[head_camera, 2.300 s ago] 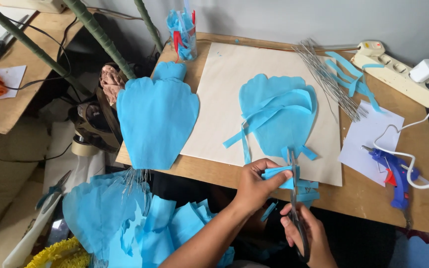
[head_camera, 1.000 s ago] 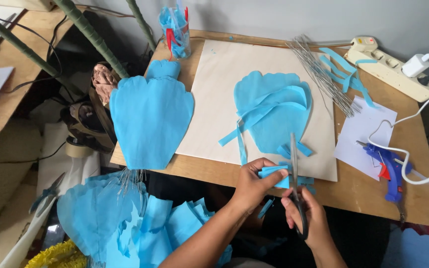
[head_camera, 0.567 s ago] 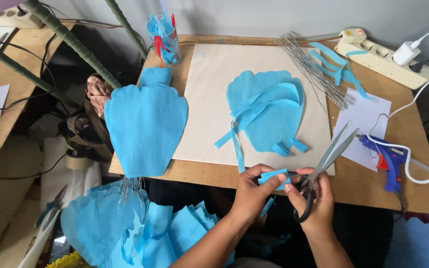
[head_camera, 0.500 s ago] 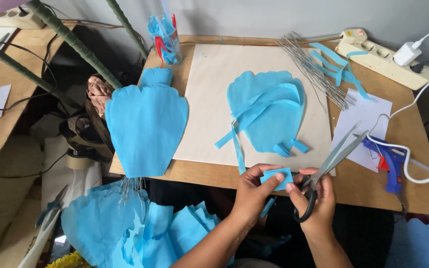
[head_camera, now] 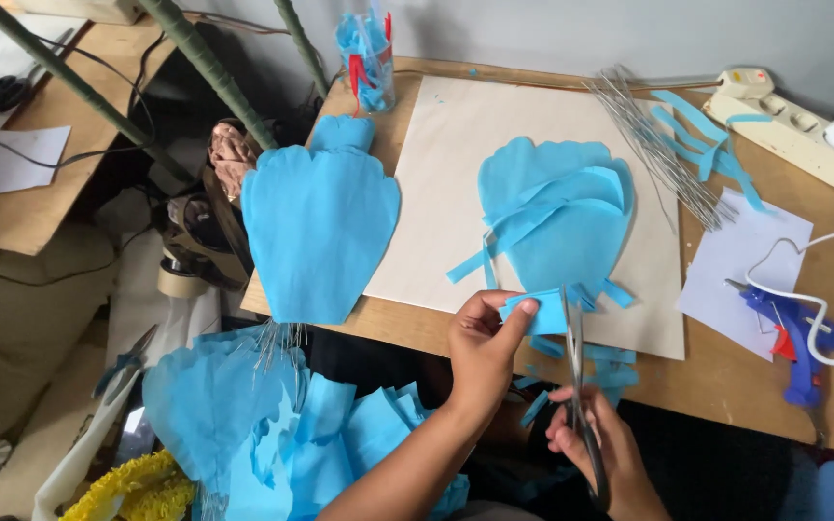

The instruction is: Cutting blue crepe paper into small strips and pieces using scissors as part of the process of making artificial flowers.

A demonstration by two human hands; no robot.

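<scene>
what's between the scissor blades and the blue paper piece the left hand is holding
Nothing visible. The left hand pinches the small blue paper piece at its left end, and the scissors in the right hand point straight up at its right edge. The thumb and fingers sit left of the blades, clear of them.

A craft workshop, clearly, centred on a wooden worktable [head_camera: 436, 333] strewn with cut blue crepe-paper petals [head_camera: 319, 227]. Bundle of thin metal wires [head_camera: 653, 140] at its far side, blue glue gun [head_camera: 789, 333] on its right end, white power strip [head_camera: 793, 130] behind, more blue paper heaped below.
</scene>
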